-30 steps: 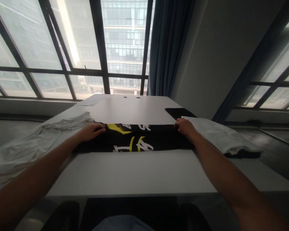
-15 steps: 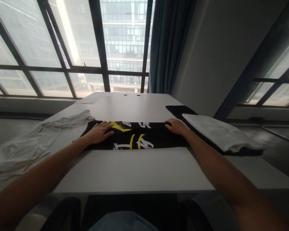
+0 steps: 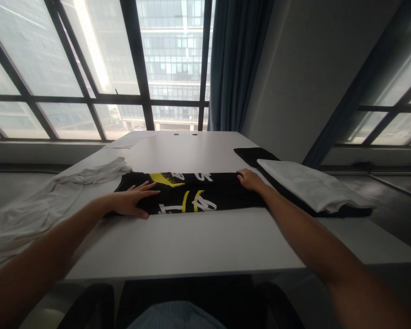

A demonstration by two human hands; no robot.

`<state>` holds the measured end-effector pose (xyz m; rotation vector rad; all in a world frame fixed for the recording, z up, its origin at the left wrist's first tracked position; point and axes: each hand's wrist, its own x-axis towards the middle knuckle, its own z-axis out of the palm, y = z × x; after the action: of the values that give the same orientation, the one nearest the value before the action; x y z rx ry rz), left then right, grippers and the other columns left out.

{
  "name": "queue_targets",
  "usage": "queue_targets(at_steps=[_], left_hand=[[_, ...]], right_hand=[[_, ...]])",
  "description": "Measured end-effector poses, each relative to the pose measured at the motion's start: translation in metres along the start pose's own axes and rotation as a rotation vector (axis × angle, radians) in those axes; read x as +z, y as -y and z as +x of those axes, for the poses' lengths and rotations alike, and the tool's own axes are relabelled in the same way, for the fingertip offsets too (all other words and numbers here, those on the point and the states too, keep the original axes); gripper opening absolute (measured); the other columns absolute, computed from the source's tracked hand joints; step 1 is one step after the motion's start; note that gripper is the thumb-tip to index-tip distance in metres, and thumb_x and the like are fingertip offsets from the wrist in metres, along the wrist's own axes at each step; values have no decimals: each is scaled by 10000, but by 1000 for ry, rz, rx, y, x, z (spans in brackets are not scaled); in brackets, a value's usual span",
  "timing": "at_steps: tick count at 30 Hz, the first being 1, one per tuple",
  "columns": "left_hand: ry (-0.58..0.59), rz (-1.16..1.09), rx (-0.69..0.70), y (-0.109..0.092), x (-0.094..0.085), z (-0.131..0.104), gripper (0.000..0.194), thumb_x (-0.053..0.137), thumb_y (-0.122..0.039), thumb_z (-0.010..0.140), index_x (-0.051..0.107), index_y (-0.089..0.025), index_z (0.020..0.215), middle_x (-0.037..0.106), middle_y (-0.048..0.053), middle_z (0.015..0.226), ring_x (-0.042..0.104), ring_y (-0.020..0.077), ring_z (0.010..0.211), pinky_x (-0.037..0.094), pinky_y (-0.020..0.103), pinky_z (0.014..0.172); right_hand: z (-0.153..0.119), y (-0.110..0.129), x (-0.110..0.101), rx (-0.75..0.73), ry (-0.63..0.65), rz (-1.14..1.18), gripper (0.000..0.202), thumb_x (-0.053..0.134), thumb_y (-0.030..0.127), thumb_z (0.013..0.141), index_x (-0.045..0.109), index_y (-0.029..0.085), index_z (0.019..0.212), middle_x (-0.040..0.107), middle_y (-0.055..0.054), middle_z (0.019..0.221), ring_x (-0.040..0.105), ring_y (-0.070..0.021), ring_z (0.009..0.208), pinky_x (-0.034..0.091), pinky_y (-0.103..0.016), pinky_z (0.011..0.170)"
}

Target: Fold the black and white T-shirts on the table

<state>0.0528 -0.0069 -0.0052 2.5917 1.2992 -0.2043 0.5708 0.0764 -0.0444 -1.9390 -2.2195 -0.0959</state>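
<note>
A black garment (image 3: 178,194) with yellow and white print lies folded into a flat, wide strip across the white table. My left hand (image 3: 133,198) rests palm down on its left end, fingers spread, the thumb reaching over the near edge. At the far right corner of the cloth, my right hand (image 3: 250,179) lies on it with fingers slightly bent; nothing shows gripped in them. My right forearm covers the garment's right end.
A crumpled pale garment (image 3: 30,212) lies at the left. Folded white cloth (image 3: 311,183) sits on black cloth (image 3: 251,156) at the right. Paper sheets (image 3: 126,139) lie at the table's (image 3: 178,249) far left. Windows and a blue curtain (image 3: 236,68) stand beyond.
My left hand has slid nearer to me, from the garment's far part to its near edge, fingers spreading. The right hand stays nearly in place. The view has shifted slightly.
</note>
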Motion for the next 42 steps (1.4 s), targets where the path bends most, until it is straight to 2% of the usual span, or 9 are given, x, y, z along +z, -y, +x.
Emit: queue_targets(at_steps=[4,8,13,17,22,27,31,37,42], left_hand=[[17,-16,49,5,2,-5,803,570,-642,897,297,-382,1605,136,46,1705,114,384,1558,206,576,1214],[-14,18,-68,-9,21,-3,737,342,-628,1004,134,-326,1643,63,73,1700,20,386,1560,90,687,1192],[-93,38,-22,-14,27,5,615,226,-518,1056,176,-328,1640,105,55,1700,34,344,1569,59,671,1205],[-86,44,40,-1,11,40,596,212,-489,1060,223,-322,1632,143,46,1700,63,321,1572,76,648,1213],[-123,182,114,30,-18,112,562,251,-405,1053,331,-314,1602,211,41,1689,109,311,1571,74,626,1219],[-204,318,92,64,-48,166,514,417,-315,987,536,-339,1486,398,17,1624,276,280,1528,148,486,1232],[-297,262,6,84,-60,176,447,469,-292,957,646,-291,1367,526,47,1540,407,295,1437,261,438,1170],[-584,54,-58,97,-63,155,306,554,-412,945,733,-195,1065,689,54,1245,522,290,1106,401,356,986],[-505,86,-320,101,-78,167,331,672,-477,825,724,-153,870,696,111,911,528,343,1057,452,397,910]], right_hand=[[2,2,-4,29,-16,-36,383,499,280,995,646,156,1327,612,-148,1383,557,-244,1267,414,-317,1059],[4,1,-13,50,29,-63,303,540,282,967,724,167,1180,685,-123,1267,621,-227,1158,454,-291,977],[8,-9,-28,103,72,-81,259,615,249,887,762,177,1088,741,-120,1153,681,-251,1059,501,-297,866],[6,-16,-38,169,104,-176,269,650,186,823,777,165,1058,749,-147,1129,695,-275,1051,525,-303,826],[-9,-14,-51,279,93,-233,324,658,163,800,766,137,1104,728,-199,1169,701,-315,1063,549,-343,811],[-19,-4,-57,277,180,-161,269,655,187,820,777,159,1058,739,-183,1151,707,-304,1048,540,-325,798],[-22,10,-56,183,287,35,147,657,210,851,777,174,928,770,-108,1015,714,-238,960,516,-261,754],[-39,66,-65,74,405,364,79,706,226,852,715,173,910,737,-34,884,676,-160,759,493,-218,623],[-52,99,-73,113,542,575,258,667,159,867,615,185,1118,685,-6,890,615,-119,580,508,-235,509]])
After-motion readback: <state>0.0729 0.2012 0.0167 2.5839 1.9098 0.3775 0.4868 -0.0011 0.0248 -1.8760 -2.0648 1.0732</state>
